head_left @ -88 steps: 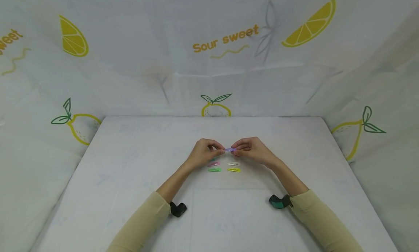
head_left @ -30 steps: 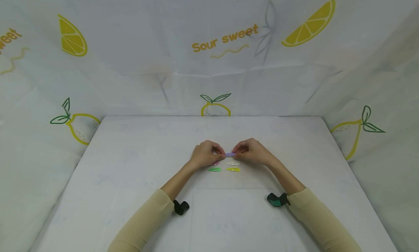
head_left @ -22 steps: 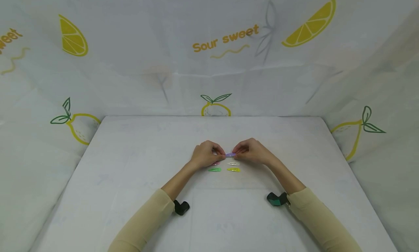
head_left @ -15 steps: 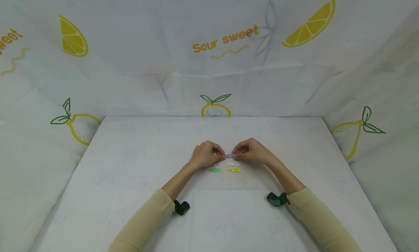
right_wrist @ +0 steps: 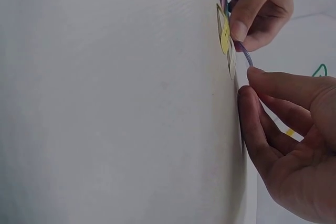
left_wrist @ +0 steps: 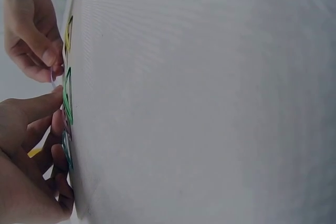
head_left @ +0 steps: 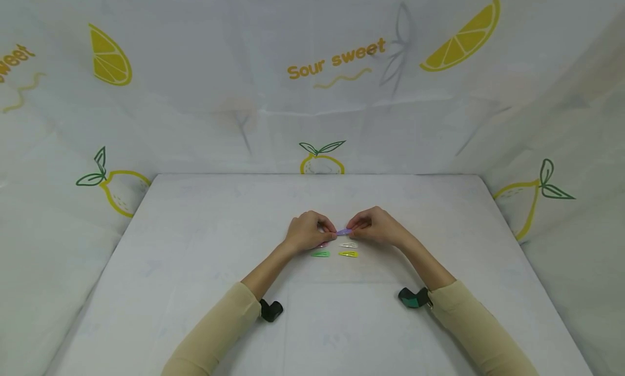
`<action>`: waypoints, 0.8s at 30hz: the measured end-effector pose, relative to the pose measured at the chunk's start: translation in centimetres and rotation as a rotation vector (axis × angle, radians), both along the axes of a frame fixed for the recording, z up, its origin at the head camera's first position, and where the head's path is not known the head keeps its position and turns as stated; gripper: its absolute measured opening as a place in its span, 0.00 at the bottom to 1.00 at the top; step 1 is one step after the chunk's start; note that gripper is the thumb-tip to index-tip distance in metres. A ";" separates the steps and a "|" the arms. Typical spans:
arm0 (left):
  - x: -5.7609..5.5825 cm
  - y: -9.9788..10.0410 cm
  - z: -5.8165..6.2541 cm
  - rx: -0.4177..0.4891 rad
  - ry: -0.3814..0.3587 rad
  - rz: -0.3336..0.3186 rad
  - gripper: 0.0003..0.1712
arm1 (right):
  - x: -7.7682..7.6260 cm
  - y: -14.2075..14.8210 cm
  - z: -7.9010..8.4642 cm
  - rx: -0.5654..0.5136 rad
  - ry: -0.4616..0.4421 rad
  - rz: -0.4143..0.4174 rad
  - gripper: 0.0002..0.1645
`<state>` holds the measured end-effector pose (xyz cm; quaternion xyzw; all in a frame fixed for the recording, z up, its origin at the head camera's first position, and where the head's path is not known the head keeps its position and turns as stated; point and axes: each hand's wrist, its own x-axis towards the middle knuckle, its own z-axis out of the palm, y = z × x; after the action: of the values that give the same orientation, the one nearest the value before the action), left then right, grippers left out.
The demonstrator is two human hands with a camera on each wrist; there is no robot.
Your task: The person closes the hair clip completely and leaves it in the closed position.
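A purple snap hair clip (head_left: pixel 344 232) spans the small gap between the two hands. My left hand (head_left: pixel 306 231) pinches its left end between thumb and fingers. The other end is in the thumb-and-finger pinch of my right hand (head_left: pixel 378 227). Nearer the person lie a white hair clip (head_left: pixel 349 245) and a yellow hair clip (head_left: pixel 349 254), with a green hair clip (head_left: pixel 320 254) to their left. The left hand partly covers a pink hair clip (head_left: pixel 323 245) in the head view. A teal hair clip (left_wrist: pixel 66 150) shows below the green one in the left wrist view.
A white cloth covers the table (head_left: pixel 205 322). Behind and beside it hang white curtains (head_left: pixel 219 83) printed with lemons. Dark wrist cameras (head_left: pixel 270 311) jut inward from both sleeves.
Since the earliest frame, both hands and the purple clip have come slightly toward the person. The left hand now covers the teal clip and part of the pink one. Lately they hold almost still.
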<state>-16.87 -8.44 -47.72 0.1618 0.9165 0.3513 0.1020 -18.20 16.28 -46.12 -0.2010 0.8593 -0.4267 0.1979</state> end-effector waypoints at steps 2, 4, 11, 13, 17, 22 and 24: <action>0.1 0.0 0.1 0.001 0.003 -0.001 0.05 | 0.0 0.0 0.0 0.001 -0.004 -0.002 0.11; 0.1 0.0 0.2 0.001 0.007 -0.002 0.05 | 0.0 0.0 -0.1 0.002 -0.006 -0.002 0.11; 0.1 0.0 0.2 -0.005 0.011 -0.003 0.05 | 0.0 0.2 0.0 -0.009 -0.006 0.004 0.11; 0.1 0.0 0.2 -0.006 0.007 -0.003 0.05 | 0.0 0.2 0.1 -0.016 -0.006 0.013 0.11; 0.0 -0.1 0.2 0.009 -0.005 -0.001 0.06 | 0.0 0.3 0.1 -0.019 -0.007 0.010 0.10; 0.1 -0.5 0.5 0.065 -0.024 0.000 0.07 | 0.0 0.5 0.4 -0.015 0.010 0.003 0.10; 0.1 -0.6 0.6 0.084 -0.023 0.003 0.07 | 0.2 0.5 0.5 -0.002 0.034 -0.006 0.09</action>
<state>-16.73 -9.08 -47.07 0.1605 0.8999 0.3917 0.1053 -18.04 16.78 -45.62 -0.2059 0.8627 -0.4245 0.1819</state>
